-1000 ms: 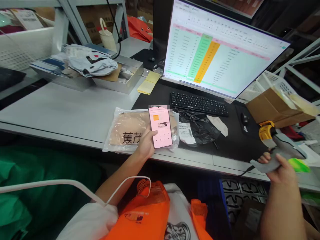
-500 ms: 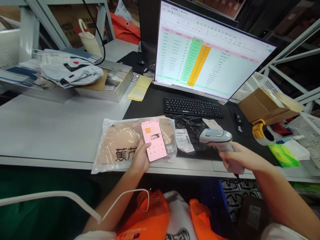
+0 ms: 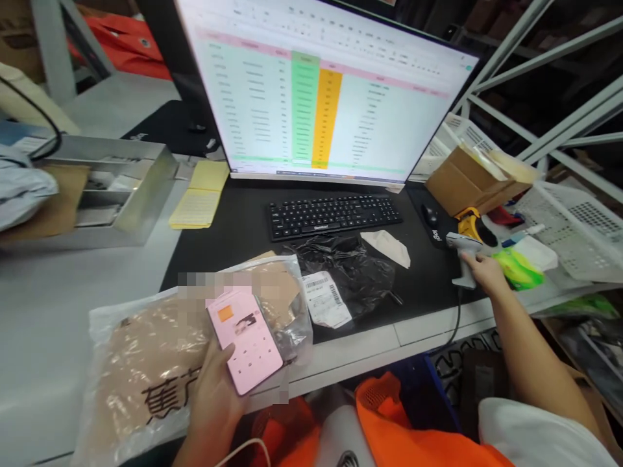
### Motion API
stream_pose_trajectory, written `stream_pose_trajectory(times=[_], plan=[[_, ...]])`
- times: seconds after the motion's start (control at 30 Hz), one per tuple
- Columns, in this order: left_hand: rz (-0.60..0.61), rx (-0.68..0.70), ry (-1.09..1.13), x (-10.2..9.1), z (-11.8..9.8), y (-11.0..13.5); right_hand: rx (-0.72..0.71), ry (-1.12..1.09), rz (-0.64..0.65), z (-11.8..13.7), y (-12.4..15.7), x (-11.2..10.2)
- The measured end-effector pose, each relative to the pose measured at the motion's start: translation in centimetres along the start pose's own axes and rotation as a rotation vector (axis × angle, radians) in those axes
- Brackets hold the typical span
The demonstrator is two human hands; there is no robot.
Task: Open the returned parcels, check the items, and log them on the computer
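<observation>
My left hand (image 3: 219, 383) is closed around a smartphone (image 3: 246, 344) with a pink lit screen, its thumb over the lower left edge. Behind the phone lies a clear plastic bag (image 3: 146, 363) with tan contents and dark characters printed on it; whether the hand also grips the bag is hidden. On the right, my right hand (image 3: 481, 269) is wrapped round the handle of a grey barcode scanner (image 3: 464, 259), which has a black cable. Between the hands rests a crumpled black plastic bag (image 3: 360, 272) bearing a white barcode label (image 3: 326, 299).
A monitor (image 3: 272, 117) showing a spreadsheet stands behind a black keyboard (image 3: 335, 215). Yellow paper slips (image 3: 199, 198) and a metal tray (image 3: 150, 201) lie left. To the right are a mouse (image 3: 429, 216), a cardboard box (image 3: 467, 178), a tape dispenser (image 3: 470, 224) and a white basket (image 3: 579, 227).
The view has swung right and come closer to the desk. My right hand has carried the scanner rightward, beside the tape dispenser. My left hand still holds the phone over the clear bag.
</observation>
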State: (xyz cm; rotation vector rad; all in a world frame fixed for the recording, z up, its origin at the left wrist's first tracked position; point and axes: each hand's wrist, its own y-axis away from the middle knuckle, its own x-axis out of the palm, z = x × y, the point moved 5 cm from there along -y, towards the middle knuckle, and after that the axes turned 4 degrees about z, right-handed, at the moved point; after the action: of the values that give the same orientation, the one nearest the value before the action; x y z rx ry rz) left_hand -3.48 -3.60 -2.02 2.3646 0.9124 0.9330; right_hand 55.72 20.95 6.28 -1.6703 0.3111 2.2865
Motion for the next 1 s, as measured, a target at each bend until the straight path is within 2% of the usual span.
stream_pose_trajectory(times=[0.07,0.13,0.2,0.33,0.43,0.5,0.63,0.8,1.0], plan=[[0.009,-0.001,-0.032,0.0,0.1,-0.3,0.093,0.130,-0.048,-1.3,-0.3,-0.3],[0.017,-0.001,-0.044,0.1,0.1,-0.4,0.121,0.217,-0.086,-0.6,-1.1,-0.3],[0.005,0.004,-0.048,0.3,0.0,-0.3,0.052,0.237,-0.108,2.2,-3.1,0.5],[0.012,0.021,-0.055,1.0,-0.1,0.0,-0.159,0.160,-0.168,9.6,-9.5,3.7],[-0.017,0.029,-0.039,0.7,0.1,0.0,-0.205,0.092,-0.179,12.1,-13.4,6.2],[-0.019,0.024,-0.014,0.4,0.4,-0.2,-0.207,0.048,-0.176,12.0,-14.7,7.5],[-0.010,0.055,0.002,0.4,0.4,-0.2,-0.156,-0.005,-0.256,10.2,-15.1,8.9],[-0.122,0.025,-0.053,1.3,-0.2,0.3,-0.156,-0.028,-0.291,9.4,-15.4,9.6],[-0.096,0.001,-0.051,1.8,-0.3,0.5,-0.180,-0.039,-0.319,9.2,-15.8,9.9]])
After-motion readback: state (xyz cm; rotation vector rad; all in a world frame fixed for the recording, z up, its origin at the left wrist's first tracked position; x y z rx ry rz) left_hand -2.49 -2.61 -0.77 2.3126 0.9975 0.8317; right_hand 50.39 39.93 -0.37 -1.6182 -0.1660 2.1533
